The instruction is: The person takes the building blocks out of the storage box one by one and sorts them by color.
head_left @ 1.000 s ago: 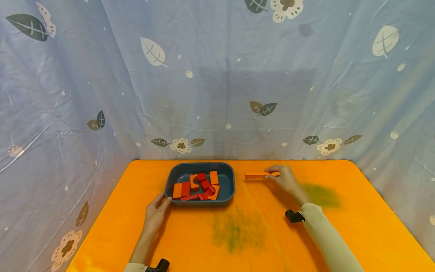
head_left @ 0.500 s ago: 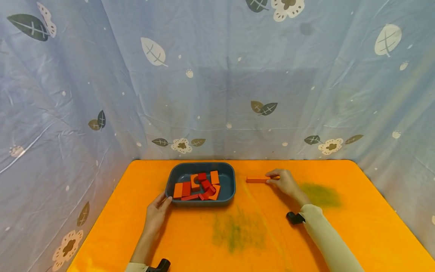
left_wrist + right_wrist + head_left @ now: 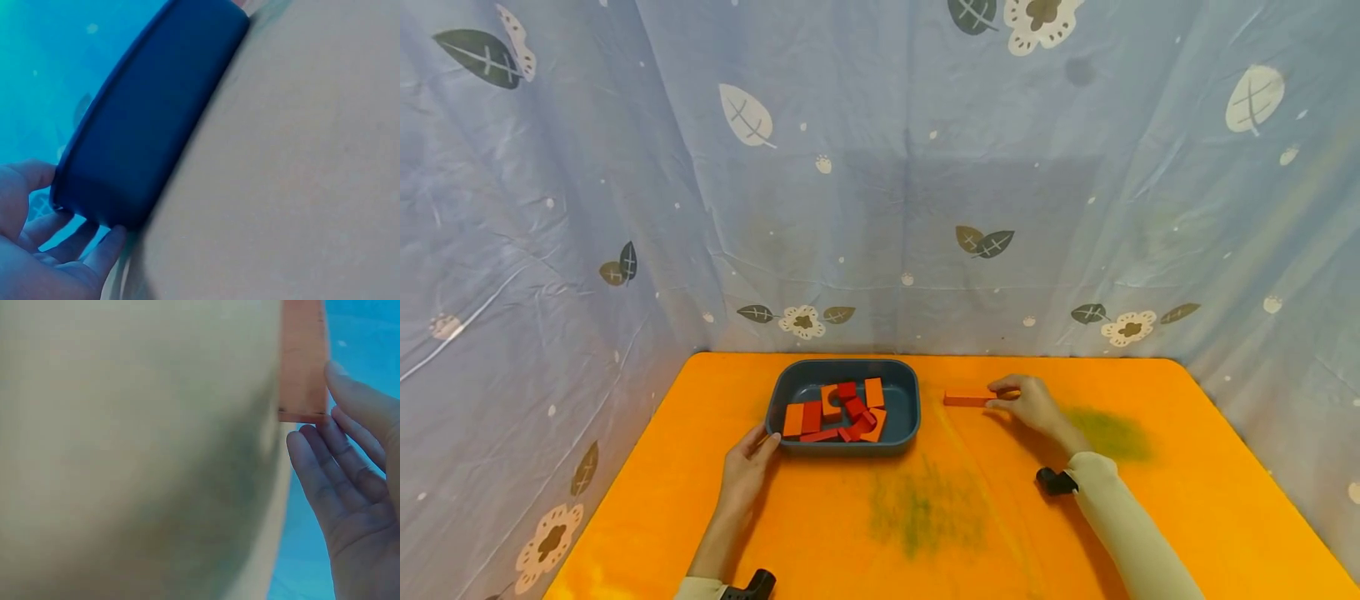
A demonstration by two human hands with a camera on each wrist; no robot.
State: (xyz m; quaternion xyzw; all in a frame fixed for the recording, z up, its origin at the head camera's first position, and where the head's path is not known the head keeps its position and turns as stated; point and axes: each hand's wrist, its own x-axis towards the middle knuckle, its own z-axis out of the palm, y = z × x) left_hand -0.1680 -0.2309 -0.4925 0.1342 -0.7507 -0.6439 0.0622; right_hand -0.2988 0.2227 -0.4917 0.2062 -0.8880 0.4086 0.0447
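Tabletop (image 3: 820, 525), block (image 3: 967, 398) against right hand (image 3: 1032, 406)

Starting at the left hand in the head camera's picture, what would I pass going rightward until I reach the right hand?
Left hand → blue-gray tray → long orange block → right hand.

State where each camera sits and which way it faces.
Head: worn on the head, facing forward and down at the tray and long orange block; left hand, right hand and sleeves show.
Left wrist: worn there, facing the tray's side; left hand shows.
Right wrist: worn there, facing tabletop and block; right hand shows.
Head and left wrist share the tray.
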